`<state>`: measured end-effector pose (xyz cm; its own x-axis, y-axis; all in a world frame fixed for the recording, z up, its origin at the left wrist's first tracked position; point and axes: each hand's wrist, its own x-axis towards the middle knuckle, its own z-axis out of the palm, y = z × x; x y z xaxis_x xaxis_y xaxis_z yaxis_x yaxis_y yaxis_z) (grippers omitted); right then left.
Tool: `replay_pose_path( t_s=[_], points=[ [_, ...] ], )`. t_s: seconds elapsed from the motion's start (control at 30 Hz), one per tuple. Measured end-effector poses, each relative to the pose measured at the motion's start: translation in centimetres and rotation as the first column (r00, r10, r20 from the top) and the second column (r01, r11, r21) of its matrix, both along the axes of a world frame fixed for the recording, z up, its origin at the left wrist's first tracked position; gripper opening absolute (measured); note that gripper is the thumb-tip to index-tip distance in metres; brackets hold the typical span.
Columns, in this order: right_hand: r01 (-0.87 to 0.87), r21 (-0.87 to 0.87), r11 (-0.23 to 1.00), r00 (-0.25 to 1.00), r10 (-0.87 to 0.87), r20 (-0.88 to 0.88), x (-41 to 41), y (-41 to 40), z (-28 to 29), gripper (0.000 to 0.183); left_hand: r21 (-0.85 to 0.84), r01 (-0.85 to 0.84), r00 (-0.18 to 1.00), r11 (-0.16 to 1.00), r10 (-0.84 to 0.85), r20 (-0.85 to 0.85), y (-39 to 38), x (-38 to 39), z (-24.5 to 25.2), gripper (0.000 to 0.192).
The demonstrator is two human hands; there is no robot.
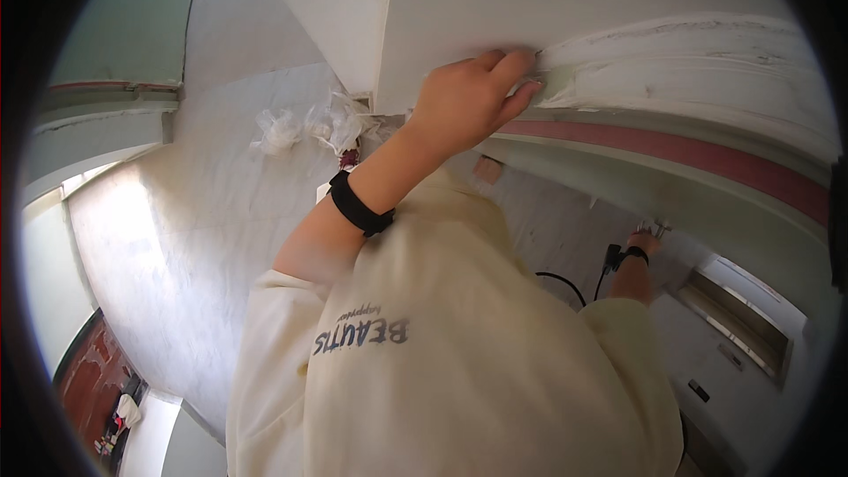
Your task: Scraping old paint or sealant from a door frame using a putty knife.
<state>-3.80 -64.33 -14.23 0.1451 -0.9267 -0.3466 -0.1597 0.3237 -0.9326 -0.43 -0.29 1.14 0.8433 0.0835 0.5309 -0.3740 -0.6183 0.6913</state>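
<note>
My left hand (474, 99), with a black band (361, 205) on the wrist, reaches across to a pale wall (477, 6). Its fingers are bent against the surface, at the end of a rough white plaster band (676, 53). The thumb sits below the fingers; whether something small is pinched there I cannot tell. Low on the right, my right hand (644, 240) is small and far off, beside a shiny metal piece (661, 228). Its grip on that piece is unclear. A black strap (636, 253) and a dark device with a cable (612, 257) are at this wrist.
A red strip (662, 146) runs below the plaster band. Crumpled clear plastic bags (278, 131) lie on the grey floor (245, 192) near the wall corner. A brownish square piece (488, 169) lies beyond my body. At right is a recessed frame (735, 324); at lower left, a red-brown panel (93, 364).
</note>
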Motion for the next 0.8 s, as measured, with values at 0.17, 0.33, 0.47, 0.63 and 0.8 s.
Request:
replay_pose_path(
  t_s=[0.17,0.33,0.47,0.63,0.8],
  points=[
    [0.034,0.007,0.999,0.999,-0.034,0.040,-0.4,0.3,0.3,0.031,0.178,0.102,0.995,0.979,-0.098,-0.033,0.3,0.7,1.0,0.014],
    [0.032,0.004,0.999,0.997,-0.032,0.071,-0.3,2.1,0.1,0.033,0.183,0.140,0.990,0.973,-0.132,-0.052,0.1,0.7,1.3,0.015],
    [0.008,0.030,1.000,0.994,-0.011,0.106,-0.9,1.1,1.3,0.033,0.094,0.081,0.993,0.992,-0.072,-0.093,-0.7,0.7,1.2,0.016],
    [0.027,-0.054,0.998,0.999,-0.028,-0.022,0.6,4.8,1.3,0.035,0.059,-0.051,0.992,0.997,0.057,-0.111,-0.5,0.1,0.3,0.011],
    [0.078,0.002,0.997,0.979,-0.077,0.187,-0.8,-0.6,0.1,0.034,0.030,-0.049,0.989,0.998,0.053,-0.141,0.2,-0.1,-0.6,0.009]
  ],
)
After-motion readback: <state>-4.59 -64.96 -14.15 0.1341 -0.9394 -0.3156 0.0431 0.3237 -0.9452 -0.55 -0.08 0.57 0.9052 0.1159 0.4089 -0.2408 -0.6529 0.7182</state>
